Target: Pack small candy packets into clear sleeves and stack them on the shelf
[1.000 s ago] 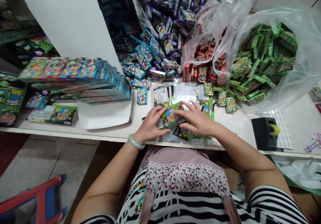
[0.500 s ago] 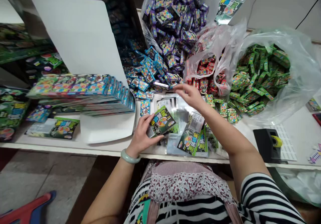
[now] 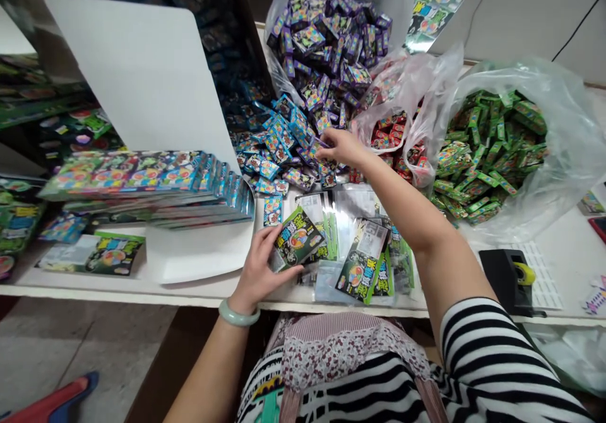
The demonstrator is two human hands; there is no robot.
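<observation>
My left hand [image 3: 262, 268] holds a black and green printed packet [image 3: 298, 238] above the table's front part, thumb below it and fingers behind its left edge. My right hand [image 3: 341, 148] reaches to the near edge of the purple packet pile [image 3: 338, 50], its fingertips pinched on a small purple packet [image 3: 320, 143]. Just left of those fingertips lie small blue packets [image 3: 279, 136]. Between my arms, more black and green packets [image 3: 363, 262] lie on clear bags, with one blue packet [image 3: 273, 211] beside my left hand.
Red packets [image 3: 389, 131] and green packets [image 3: 492, 151] fill plastic bags at the right. A tape dispenser [image 3: 506, 281] stands near the front edge. At left, a white box [image 3: 199, 256] holds stacked packet strips [image 3: 142, 173].
My right hand has moved up and left into the purple packets, and its fingers have closed on one. My left hand has shifted slightly left and down with its packet.
</observation>
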